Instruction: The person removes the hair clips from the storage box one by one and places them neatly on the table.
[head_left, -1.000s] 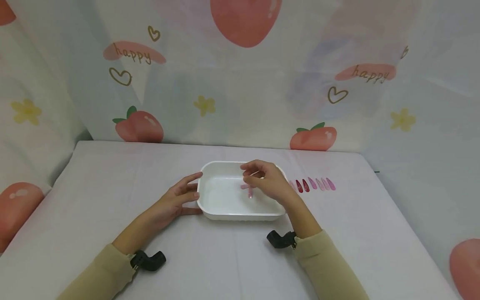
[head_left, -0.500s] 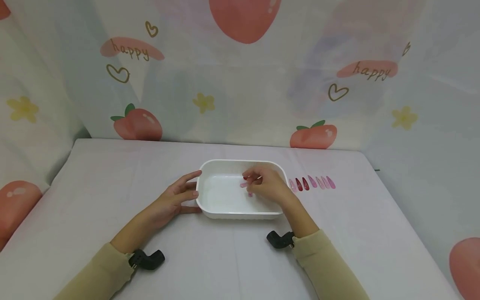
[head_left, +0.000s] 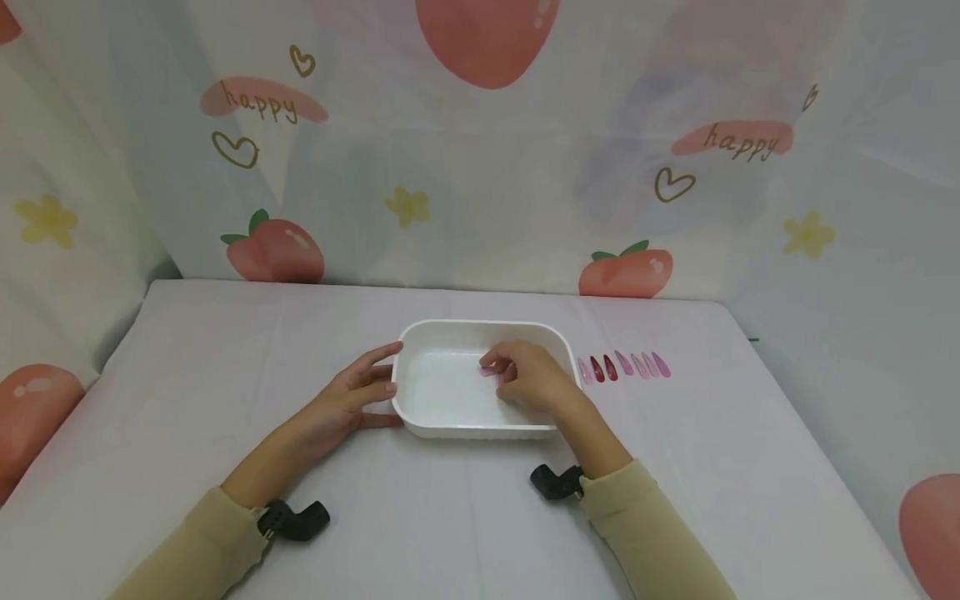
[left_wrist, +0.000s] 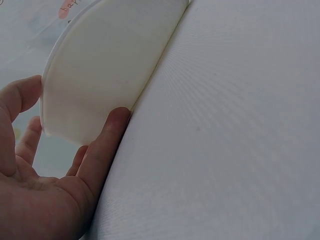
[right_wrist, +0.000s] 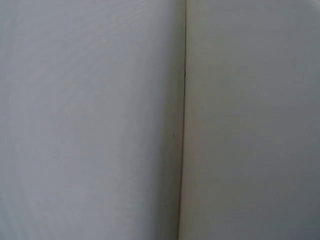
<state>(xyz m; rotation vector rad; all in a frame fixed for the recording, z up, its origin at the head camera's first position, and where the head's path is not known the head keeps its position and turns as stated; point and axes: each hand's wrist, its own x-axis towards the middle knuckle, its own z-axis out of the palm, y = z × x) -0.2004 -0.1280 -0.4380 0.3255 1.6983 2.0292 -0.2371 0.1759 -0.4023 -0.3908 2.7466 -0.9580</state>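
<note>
A white rectangular tray (head_left: pixel 442 408) stands on the table, with a few small hair clips inside. My left hand (head_left: pixel 348 406) rests against the tray's left end, fingers spread and fairly straight. In the left wrist view, fingertips of that left hand (left_wrist: pixel 65 185) touch the tray's outer wall (left_wrist: pixel 110 65). My right hand (head_left: pixel 531 377) reaches down into the tray with bent fingers and thumb low over its floor. A pink hair clip (head_left: pixel 489 372) shows just beneath the fingertips; I cannot tell whether they pinch it. The right wrist view shows only the tray's side (right_wrist: pixel 250 120) and the tablecloth.
To the tray's right, a row of snap hair clips (head_left: pixel 626 364) in pink, red and purple lies side by side on the white tablecloth (head_left: pixel 420 517). A printed fabric backdrop (head_left: pixel 487 167) rises behind the table. Black wrist cameras are strapped to both sleeves.
My right hand has lowered from above the tray to its floor, covering most of the clips there. The left hand has kept its place at the tray's end.
</note>
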